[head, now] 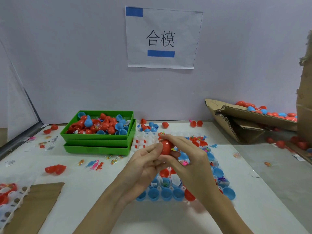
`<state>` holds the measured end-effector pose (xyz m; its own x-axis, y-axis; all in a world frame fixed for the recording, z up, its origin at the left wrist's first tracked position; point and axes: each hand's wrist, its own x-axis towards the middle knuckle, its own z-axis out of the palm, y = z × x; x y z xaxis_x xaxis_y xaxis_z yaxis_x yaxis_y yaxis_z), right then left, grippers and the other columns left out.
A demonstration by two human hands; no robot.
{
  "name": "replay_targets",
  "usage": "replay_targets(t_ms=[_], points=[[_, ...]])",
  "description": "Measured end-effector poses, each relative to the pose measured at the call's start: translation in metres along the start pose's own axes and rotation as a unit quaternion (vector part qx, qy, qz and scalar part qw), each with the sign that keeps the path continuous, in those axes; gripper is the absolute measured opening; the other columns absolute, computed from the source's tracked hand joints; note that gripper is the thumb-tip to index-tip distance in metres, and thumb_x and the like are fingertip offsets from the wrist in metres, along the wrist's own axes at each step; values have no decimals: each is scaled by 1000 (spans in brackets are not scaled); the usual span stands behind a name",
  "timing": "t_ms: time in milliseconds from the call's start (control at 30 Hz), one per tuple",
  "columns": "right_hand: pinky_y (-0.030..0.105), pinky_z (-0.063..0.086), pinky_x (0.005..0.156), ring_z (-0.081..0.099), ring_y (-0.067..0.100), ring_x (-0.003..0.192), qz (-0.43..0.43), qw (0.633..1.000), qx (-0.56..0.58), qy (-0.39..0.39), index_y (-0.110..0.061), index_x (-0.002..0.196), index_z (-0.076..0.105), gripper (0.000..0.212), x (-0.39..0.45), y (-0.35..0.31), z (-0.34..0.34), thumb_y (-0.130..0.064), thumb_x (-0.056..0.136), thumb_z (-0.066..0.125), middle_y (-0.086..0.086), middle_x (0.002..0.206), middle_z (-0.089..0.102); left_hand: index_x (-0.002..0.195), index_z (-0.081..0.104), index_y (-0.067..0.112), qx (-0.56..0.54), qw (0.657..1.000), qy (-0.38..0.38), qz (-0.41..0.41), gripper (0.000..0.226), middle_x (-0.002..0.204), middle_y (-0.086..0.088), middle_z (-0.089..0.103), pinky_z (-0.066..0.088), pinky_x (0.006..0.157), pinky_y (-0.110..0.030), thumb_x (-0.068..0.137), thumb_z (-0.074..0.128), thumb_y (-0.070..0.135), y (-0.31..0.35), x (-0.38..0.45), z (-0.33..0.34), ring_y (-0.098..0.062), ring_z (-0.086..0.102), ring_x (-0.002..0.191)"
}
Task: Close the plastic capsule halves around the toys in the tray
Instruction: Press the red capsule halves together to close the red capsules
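Observation:
A red plastic capsule (166, 146) is held between both hands above the white capsule tray (146, 138). My left hand (145, 163) cups it from the left with curled fingers. My right hand (187, 159) grips it from the right, fingertips over its top. Below the hands the tray holds several open blue capsule halves (166, 194) and red capsule halves (164, 173), some with small toys inside. My hands and forearms hide much of the tray.
Stacked green bins (98, 141) full of red and blue capsule halves stand at the back left. Loose red capsules (55, 169) and small toys (96, 165) lie on the table. A cardboard chute (249, 114) with closed capsules is at the right. Another tray (8, 198) lies at the near left.

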<state>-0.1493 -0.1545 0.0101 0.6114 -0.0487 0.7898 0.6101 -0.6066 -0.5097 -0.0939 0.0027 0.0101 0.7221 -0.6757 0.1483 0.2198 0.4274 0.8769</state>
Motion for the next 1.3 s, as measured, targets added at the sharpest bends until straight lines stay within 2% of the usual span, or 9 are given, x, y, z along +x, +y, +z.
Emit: replay_targets(t_ms=[300,433,567,700,833,967,1033,1133,1300], points=[[8,41,102,50,-15,120,-11,999,-34,-12,-19,134,61,44,-7,7,4,-21,90,70,-15,123,61,119,75,1,-105,994,17,-31,57,107,-16,74,56,97,-29,79,90,39,-9,1,8,-20,72,105],[6,41,101,49,-17,120,-13,999,-51,-4,-12,134,63,45,-8,8,5,-20,90,69,-13,123,61,116,77,-1,-145,987,52,-38,47,103,-16,75,59,95,-31,83,82,32,-12,1,11,-21,74,99],[6,41,103,55,-3,120,-7,998,-56,-3,-17,135,61,46,-8,13,8,-22,90,70,-11,125,62,121,75,-1,-143,985,79,-48,39,102,-18,73,59,96,-33,94,72,27,-12,2,12,-22,72,95],[10,40,107,55,3,126,0,997,-78,-25,-22,142,58,52,-7,20,10,-28,91,70,-6,137,61,124,74,5,-27,994,109,-2,37,117,-21,73,60,94,-32,93,71,26,-10,2,6,-26,73,106],[4,38,103,50,1,122,15,992,-118,-39,-26,146,54,58,-9,22,13,-26,90,70,-1,133,61,123,74,11,108,980,157,50,36,119,-16,75,59,98,-37,92,70,30,-12,3,6,-29,73,114],[1,34,103,50,1,121,48,986,-156,19,-18,144,56,60,-3,25,12,-21,88,76,-6,131,62,125,67,32,204,956,197,69,53,109,6,80,54,93,-29,85,56,64,-13,4,13,-11,75,106],[7,39,102,54,1,115,77,981,-169,63,-15,144,57,58,18,33,1,-16,89,77,-9,128,61,125,65,33,222,946,214,97,56,107,7,80,49,92,-29,85,49,69,-10,4,7,-7,74,103],[21,47,97,63,15,110,122,965,-212,94,-12,138,57,47,73,64,-29,-11,93,73,5,126,67,117,71,20,205,938,242,139,48,104,0,81,51,95,-35,95,47,56,-4,5,-4,-14,75,102],[37,54,93,63,30,104,211,892,-392,83,-4,125,61,26,149,139,-86,-11,100,63,17,115,68,97,76,7,192,930,277,144,51,90,-8,80,54,81,-36,95,50,51,-2,7,-17,-21,77,84]])
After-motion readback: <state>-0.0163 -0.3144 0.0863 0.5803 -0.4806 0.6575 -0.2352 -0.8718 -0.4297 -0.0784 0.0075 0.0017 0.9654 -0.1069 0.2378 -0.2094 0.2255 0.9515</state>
